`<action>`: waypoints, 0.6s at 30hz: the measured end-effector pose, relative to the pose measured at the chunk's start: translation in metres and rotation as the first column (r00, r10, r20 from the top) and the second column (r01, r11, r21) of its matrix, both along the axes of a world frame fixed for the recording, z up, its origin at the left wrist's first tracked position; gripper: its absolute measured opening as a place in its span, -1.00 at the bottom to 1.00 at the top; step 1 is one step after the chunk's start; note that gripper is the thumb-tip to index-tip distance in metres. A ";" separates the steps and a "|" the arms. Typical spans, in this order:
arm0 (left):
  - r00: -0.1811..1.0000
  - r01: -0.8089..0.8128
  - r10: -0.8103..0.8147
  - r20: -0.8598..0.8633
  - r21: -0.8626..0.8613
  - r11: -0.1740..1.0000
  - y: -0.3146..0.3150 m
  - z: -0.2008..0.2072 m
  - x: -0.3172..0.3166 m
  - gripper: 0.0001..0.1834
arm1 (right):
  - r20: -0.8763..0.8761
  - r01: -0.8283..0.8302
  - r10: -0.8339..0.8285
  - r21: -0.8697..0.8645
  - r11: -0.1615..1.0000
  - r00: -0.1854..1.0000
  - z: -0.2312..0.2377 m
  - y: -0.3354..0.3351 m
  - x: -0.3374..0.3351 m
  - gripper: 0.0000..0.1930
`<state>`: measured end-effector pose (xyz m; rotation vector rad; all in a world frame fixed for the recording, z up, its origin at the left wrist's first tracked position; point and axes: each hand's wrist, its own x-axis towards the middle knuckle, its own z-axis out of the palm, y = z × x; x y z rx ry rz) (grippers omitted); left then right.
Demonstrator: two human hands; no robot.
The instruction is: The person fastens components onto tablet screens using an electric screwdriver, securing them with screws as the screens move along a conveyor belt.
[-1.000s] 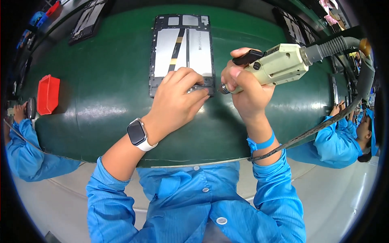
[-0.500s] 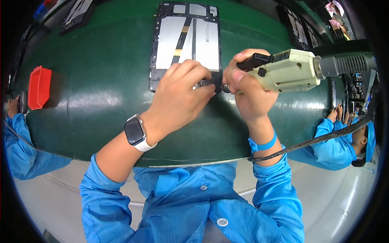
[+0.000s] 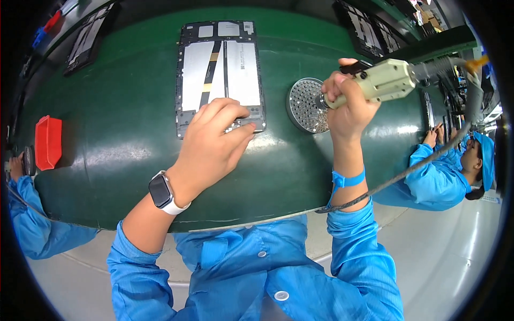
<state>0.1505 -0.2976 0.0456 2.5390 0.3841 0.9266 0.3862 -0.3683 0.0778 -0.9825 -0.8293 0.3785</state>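
Observation:
An opened tablet (image 3: 243, 67), with a black frame, silver inner plate and dark ribbon cable, lies on the green table. My left hand (image 3: 217, 128) presses on its lower end, fingers curled and thumb beside a small metallic part. In my right hand (image 3: 350, 101) is a pale electric screwdriver (image 3: 388, 80) with a black lever, gripped around its front end. The screwdriver's nose points left, over a round, perforated screw tray (image 3: 308, 96) right of the tablet. Whether the bit touches a screw, I cannot tell.
A red bin (image 3: 48, 143) stands at the left. More opened tablets (image 3: 88, 40) lie at the far left, and others (image 3: 367, 32) at the far right. The screwdriver's cable (image 3: 417, 170) runs past my right forearm. Co-workers in blue (image 3: 441, 174) sit on either side.
My right hand has carried the electric screwdriver from the tablet's lower right corner to the screw tray, which is now uncovered to view. My left hand stays on the tablet; the whole view has shifted.

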 end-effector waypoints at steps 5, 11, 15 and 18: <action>1.000 -0.015 0.015 -0.008 -0.011 1.000 0.001 -0.002 -0.005 -0.80 | 0.004 0.026 -0.026 -0.112 0.993 1.000 -0.006 0.009 -0.013 -0.75; 1.000 -0.010 0.010 -0.009 -0.019 1.000 0.000 0.002 -0.004 -0.80 | -0.003 0.047 -0.048 -0.130 0.990 0.999 -0.009 0.012 -0.012 -0.78; 1.000 -0.010 0.010 -0.021 -0.018 1.000 -0.001 0.006 -0.005 -0.80 | 0.004 0.032 -0.032 -0.121 0.992 0.999 -0.007 0.011 -0.012 -0.78; 1.000 -0.003 0.003 -0.021 -0.042 0.999 0.002 0.005 -0.004 -0.80 | -0.009 0.016 -0.017 -0.128 0.992 1.000 -0.009 0.013 -0.011 -0.79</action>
